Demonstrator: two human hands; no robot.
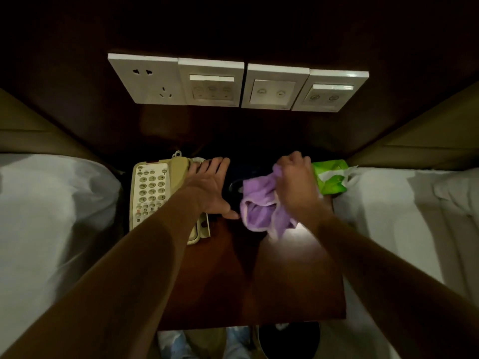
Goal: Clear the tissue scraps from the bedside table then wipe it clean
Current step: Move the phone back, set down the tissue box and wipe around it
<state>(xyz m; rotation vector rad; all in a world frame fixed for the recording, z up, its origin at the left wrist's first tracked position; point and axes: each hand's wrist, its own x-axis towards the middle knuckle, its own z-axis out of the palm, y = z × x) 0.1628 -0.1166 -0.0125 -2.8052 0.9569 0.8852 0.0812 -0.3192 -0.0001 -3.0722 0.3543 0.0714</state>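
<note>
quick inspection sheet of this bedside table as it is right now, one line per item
surface: dark glossy wood bedside table, bright patch near the right; back part too dim to judge
job's things: purple cloth bunched over the table; no tissue scraps seen on the top
clutter: beige phone at left; green tissue pack at the right edge; dark round object mid-table, unclear what
grips: left hand lies on the phone's handset, fingers straight; right hand grips the purple cloth
cables: nothing seen
surroundings: socket and switch panels on the wall behind; white bedding on both sides; dark bin below the front edge
</note>
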